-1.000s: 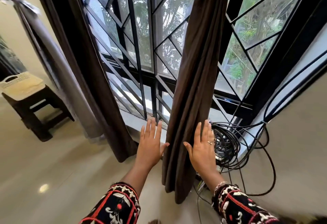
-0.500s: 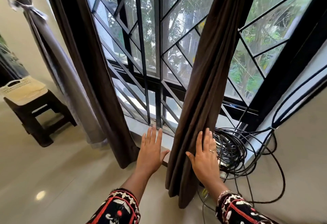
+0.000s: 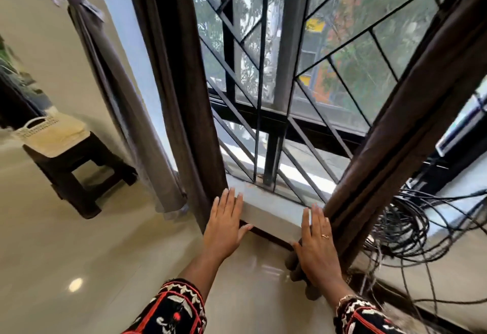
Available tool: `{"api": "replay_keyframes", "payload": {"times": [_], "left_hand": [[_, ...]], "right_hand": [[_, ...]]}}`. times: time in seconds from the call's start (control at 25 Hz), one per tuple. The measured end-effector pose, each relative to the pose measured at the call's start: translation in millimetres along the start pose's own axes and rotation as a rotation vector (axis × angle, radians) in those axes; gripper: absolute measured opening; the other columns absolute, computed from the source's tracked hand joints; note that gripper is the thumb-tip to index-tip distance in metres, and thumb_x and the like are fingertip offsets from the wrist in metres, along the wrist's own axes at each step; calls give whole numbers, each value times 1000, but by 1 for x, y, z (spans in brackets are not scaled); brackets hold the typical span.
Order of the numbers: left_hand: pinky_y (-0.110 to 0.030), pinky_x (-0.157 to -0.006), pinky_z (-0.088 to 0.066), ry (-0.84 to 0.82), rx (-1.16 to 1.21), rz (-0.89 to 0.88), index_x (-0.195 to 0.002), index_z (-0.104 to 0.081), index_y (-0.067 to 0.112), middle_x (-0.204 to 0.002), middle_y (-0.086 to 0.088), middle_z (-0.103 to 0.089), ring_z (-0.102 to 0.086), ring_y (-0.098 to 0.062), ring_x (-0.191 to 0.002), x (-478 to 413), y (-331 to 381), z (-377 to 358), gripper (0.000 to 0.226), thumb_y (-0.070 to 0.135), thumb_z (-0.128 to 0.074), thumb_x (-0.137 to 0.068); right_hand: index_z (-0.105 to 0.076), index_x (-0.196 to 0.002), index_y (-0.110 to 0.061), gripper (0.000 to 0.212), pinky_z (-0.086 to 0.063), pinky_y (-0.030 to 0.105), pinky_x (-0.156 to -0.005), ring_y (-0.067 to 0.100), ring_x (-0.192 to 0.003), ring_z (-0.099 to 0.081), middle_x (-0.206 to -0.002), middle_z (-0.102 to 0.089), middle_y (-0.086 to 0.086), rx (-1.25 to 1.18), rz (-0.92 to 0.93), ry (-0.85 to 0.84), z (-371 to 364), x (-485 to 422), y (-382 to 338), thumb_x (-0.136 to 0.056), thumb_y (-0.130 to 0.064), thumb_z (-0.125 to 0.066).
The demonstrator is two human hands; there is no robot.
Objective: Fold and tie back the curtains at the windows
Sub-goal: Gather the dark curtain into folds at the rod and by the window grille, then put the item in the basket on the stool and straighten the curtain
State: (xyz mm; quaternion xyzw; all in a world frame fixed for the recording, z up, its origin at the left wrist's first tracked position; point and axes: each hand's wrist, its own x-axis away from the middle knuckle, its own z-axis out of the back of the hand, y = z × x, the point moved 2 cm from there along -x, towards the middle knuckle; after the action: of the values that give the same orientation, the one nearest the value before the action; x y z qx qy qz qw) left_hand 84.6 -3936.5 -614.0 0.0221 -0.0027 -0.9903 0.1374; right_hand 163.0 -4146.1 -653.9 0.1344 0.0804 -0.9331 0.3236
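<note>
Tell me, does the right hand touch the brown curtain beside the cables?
Touching. The head view shows the right hand flat on the brown curtain, cloth visible on both sides of the palm.

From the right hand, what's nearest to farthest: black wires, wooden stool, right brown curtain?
1. Right brown curtain, touching the right hand.
2. Black wires, just to its right.
3. Wooden stool, far left across the floor.
</note>
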Motion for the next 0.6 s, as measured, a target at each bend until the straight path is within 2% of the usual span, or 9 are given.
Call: {"api": "replay_keyframes", "payload": {"times": [0.08,0.2,0.24,0.36,0.4,0.44,0.52,0.6], "left_hand": [[-39,-111,-12,-36,2,-5,-134,-41,6,-139,-18,-46,-37,-31,-132,3,-25,-4,73,54,-29,-81],[-40,-109,-26,-67,15,-34,-130,-51,7,-138,-17,-48,-48,-30,-127,0,-52,-6,73,55,-28,-80],[-40,-109,-27,-78,33,-46,-130,-51,6,-138,-17,-48,-48,-29,-127,-2,-58,-7,74,55,-28,-80],[-40,-107,-32,-78,61,-27,-131,-49,5,-139,-17,-46,-47,-29,-127,-16,-67,-10,75,56,-26,-81],[-40,-107,-28,-67,75,-13,-135,-44,4,-143,-18,-40,-42,-29,-132,-21,-68,-11,78,56,-21,-82],[-39,-111,-17,-63,76,-17,-142,-32,4,-150,-19,-26,-29,-30,-139,-24,-66,-11,82,57,-14,-82],[-33,-112,9,-73,61,-78,-147,-1,6,-156,-14,6,4,-27,-145,-37,-63,-17,83,59,-3,-83],[-31,-110,16,-66,66,-95,-146,10,6,-155,-12,15,15,-25,-143,-56,-63,-28,78,56,-17,-92]], "right_hand": [[-9,-146,-1,103,-7,41,-114,35,-141,-13,-148,-23,26,1,-35,5,-7,-7,-21,-73,-35,-72],[-5,-147,-6,81,-2,38,-115,27,-145,7,-150,-20,24,-24,-112,42,-16,-18,-49,-84,-44,-40],[-5,-146,-7,80,-1,37,-115,26,-145,9,-150,-20,23,-23,-118,40,-18,-21,-56,-85,-44,-39],[3,-148,-6,96,0,36,-115,28,-144,5,-151,-18,23,-29,-75,-8,-27,-31,-68,-82,-37,-61],[6,-148,-6,100,0,36,-115,27,-145,6,-152,-15,21,-24,-70,-19,-29,-35,-68,-82,-36,-63],[7,-147,-7,100,0,36,-115,26,-145,9,-153,-12,20,-20,-67,-27,-30,-38,-67,-82,-36,-63],[7,-147,-7,104,1,35,-115,24,-145,12,-153,-12,19,-22,-84,-50,-37,-48,-63,-79,-37,-67],[5,-148,-6,109,1,34,-115,23,-144,13,-152,-16,20,-32,-101,-90,-47,-67,-58,-75,-38,-70]]}}
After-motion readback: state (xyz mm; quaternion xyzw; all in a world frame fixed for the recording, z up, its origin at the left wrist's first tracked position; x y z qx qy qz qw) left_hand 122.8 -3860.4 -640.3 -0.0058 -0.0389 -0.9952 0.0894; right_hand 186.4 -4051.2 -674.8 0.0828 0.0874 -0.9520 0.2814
